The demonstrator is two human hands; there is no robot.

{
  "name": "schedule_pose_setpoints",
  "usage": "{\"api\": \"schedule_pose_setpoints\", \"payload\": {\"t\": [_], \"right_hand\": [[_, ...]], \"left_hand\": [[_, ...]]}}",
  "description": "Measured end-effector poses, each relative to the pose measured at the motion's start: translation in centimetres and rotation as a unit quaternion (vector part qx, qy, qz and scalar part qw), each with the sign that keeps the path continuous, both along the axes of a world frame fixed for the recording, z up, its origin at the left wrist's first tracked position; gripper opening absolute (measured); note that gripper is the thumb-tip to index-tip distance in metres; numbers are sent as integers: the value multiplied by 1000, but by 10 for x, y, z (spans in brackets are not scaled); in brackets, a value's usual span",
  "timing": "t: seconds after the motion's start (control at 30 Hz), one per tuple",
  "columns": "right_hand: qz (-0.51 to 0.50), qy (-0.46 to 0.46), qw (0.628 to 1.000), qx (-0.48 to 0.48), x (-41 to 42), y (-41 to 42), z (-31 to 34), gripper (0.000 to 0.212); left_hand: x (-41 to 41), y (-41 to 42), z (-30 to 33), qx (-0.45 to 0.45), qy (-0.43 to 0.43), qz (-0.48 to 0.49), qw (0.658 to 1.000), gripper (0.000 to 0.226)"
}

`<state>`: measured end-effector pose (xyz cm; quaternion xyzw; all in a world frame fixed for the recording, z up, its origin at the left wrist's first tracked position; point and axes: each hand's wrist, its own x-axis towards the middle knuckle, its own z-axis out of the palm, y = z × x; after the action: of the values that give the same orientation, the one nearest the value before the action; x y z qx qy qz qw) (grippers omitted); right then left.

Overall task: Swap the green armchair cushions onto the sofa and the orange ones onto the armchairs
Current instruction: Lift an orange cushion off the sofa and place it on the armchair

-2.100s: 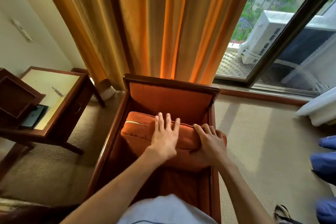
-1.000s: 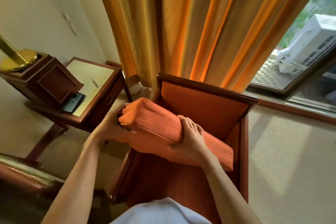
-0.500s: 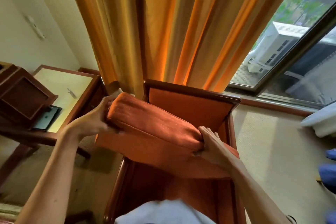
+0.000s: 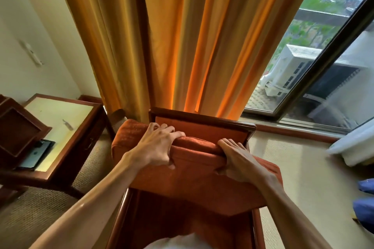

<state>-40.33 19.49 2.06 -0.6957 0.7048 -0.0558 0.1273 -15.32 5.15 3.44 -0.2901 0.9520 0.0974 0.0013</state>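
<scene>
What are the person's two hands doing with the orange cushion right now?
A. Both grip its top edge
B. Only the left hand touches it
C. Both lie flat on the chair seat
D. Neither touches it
A: the left hand and right hand both curl over the upper edge of the orange cushion, above the armchair.

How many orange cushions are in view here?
1: the orange cushion, gripped by the left hand and right hand above the armchair. Others may lie outside the frame.
</scene>
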Motion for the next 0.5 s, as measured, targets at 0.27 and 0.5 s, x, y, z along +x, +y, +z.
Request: {"api": "schedule_pose_setpoints", "payload": {"t": [0.27,0.5], "right_hand": [[12,43,999,-21,-76,-69,4,71],[-39,11,997,59,-84,-140,-93,72]], "left_hand": [[-72,-67,-23,58,-1,36,998,105],[-90,-136,-113,127,-46,110,985,98]]}}
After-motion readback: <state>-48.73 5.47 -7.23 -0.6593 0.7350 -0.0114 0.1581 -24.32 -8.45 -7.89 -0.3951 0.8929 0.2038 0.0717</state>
